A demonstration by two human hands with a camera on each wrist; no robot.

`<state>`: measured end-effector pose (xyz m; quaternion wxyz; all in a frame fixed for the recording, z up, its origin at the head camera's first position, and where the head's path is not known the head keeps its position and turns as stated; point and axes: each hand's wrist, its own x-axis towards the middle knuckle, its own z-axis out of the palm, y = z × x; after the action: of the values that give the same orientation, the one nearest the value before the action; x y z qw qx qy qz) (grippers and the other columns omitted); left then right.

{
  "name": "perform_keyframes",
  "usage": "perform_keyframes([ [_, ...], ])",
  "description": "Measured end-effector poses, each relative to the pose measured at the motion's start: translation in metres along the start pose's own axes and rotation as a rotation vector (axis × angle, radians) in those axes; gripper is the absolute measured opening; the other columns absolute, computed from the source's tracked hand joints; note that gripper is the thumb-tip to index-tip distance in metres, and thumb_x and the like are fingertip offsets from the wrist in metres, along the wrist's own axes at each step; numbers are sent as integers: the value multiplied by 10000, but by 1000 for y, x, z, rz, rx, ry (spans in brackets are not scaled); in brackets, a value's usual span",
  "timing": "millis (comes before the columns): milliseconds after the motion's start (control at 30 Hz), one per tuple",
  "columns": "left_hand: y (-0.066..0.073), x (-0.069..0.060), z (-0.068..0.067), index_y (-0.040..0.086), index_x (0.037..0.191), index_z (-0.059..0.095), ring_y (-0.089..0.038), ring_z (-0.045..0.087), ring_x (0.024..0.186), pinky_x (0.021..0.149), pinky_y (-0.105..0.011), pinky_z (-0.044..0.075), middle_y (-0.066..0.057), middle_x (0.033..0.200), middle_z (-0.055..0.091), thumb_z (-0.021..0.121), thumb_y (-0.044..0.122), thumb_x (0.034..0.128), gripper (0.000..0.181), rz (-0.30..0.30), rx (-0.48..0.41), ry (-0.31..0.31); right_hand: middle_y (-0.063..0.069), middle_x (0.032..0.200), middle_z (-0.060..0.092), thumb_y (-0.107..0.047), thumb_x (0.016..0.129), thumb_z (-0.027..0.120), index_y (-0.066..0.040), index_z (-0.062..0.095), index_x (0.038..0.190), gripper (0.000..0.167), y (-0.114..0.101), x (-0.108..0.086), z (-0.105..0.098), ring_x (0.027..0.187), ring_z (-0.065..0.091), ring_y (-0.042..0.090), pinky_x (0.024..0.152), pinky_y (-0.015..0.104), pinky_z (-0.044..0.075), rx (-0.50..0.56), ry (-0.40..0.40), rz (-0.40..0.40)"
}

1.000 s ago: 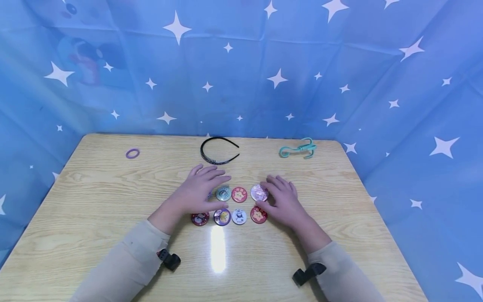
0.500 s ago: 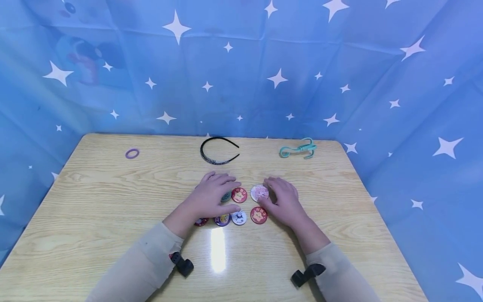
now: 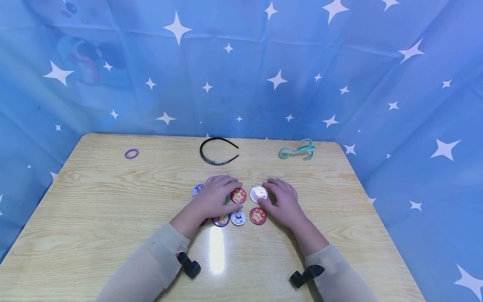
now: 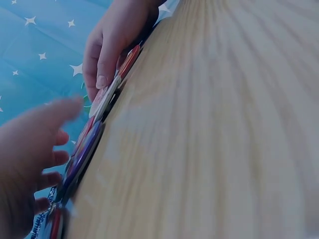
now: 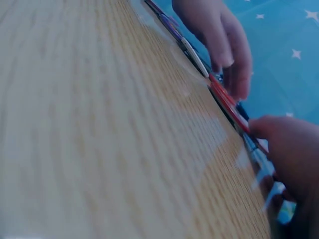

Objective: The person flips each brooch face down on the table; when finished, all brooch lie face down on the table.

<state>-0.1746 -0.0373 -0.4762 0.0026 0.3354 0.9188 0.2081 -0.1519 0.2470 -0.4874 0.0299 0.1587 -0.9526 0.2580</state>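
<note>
Two rows of round button badges lie in the middle of the table. My left hand (image 3: 216,197) is low over the left badges, fingers and thumb spread apart beside a red star badge (image 3: 238,196). It partly covers a teal badge and a purple-rimmed badge (image 3: 222,220). In the left wrist view its blurred thumb (image 4: 67,109) stands clear of the badges. My right hand (image 3: 283,203) holds a shiny silvery badge (image 3: 258,194) at its edge between bent fingers and thumb. Below that lies another red star badge (image 3: 258,216), beside a white badge (image 3: 238,218).
A black toothed headband (image 3: 211,159) lies behind the badges. To its right is a turquoise claw-shaped hair clip (image 3: 302,149); a purple ring-shaped band (image 3: 131,154) sits far left. A blue star-patterned cloth (image 3: 241,63) hangs behind the wooden table (image 3: 94,201).
My left hand has moved right across the badges, uncovering a blue-purple badge at the left. My right hand stays nearly in place, while the glare on the silvery badge has changed.
</note>
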Motion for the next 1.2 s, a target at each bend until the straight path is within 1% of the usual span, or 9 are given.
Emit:
perform_keyframes([
  [200, 3, 8, 8, 175, 1484, 632, -287, 446, 1483, 1225, -516, 309, -52, 1570, 543, 729, 571, 955, 668, -10, 30, -4, 149, 1566, 526, -449, 959, 760, -119, 668, 1421, 575, -1, 1, 1, 1506, 376, 382, 1215, 643, 183, 0, 10, -7],
  [367, 9, 14, 10, 170, 1448, 662, -285, 452, 1478, 1223, -512, 314, -52, 1558, 556, 740, 537, 958, 617, -3, 51, -4, 157, 1555, 537, -439, 954, 770, -102, 678, 1404, 570, -3, 2, 2, 1497, 389, 384, 1209, 648, 193, 1, 29, -22],
  [500, 14, 19, 12, 170, 1412, 691, -293, 469, 1463, 1219, -510, 324, -57, 1532, 580, 743, 491, 974, 546, 9, 65, 1, 159, 1555, 538, -439, 954, 773, -96, 685, 1393, 564, -4, 2, 3, 1496, 390, 387, 1213, 647, 185, 5, 38, -15],
  [667, 17, 22, 15, 166, 1362, 722, -295, 508, 1423, 1192, -514, 362, -54, 1483, 616, 759, 458, 972, 489, 6, 52, 42, 164, 1549, 542, -423, 949, 789, -99, 696, 1377, 544, -4, 2, 4, 1490, 392, 403, 1212, 651, 177, 21, 46, -12],
  [867, 18, 27, 19, 197, 1313, 743, -265, 528, 1388, 1160, -507, 394, -26, 1459, 629, 751, 467, 978, 431, -40, 46, 84, 172, 1541, 547, -410, 941, 806, -110, 713, 1364, 527, -2, 3, 4, 1476, 407, 414, 1198, 660, 196, 22, 57, -33],
  [1000, 18, 30, 23, 217, 1275, 758, -248, 546, 1358, 1130, -504, 417, -10, 1435, 649, 769, 482, 963, 410, -49, 34, 114, 162, 1550, 541, -430, 947, 798, -120, 722, 1364, 526, -1, 2, 2, 1483, 402, 400, 1205, 652, 192, 21, 44, -26],
  [1100, 18, 30, 27, 233, 1254, 763, -235, 551, 1346, 1118, -495, 423, 5, 1422, 656, 781, 486, 951, 395, -53, 31, 126, 162, 1546, 546, -416, 947, 802, -122, 727, 1366, 517, 0, 0, 1, 1481, 405, 403, 1204, 654, 192, 28, 43, -27],
  [1200, 19, 30, 28, 241, 1254, 762, -228, 547, 1350, 1118, -491, 422, 13, 1429, 651, 783, 496, 951, 397, -65, 30, 126, 157, 1538, 560, -356, 956, 803, -122, 728, 1371, 483, 0, -1, 2, 1480, 403, 422, 1200, 667, 186, 40, 55, -46],
])
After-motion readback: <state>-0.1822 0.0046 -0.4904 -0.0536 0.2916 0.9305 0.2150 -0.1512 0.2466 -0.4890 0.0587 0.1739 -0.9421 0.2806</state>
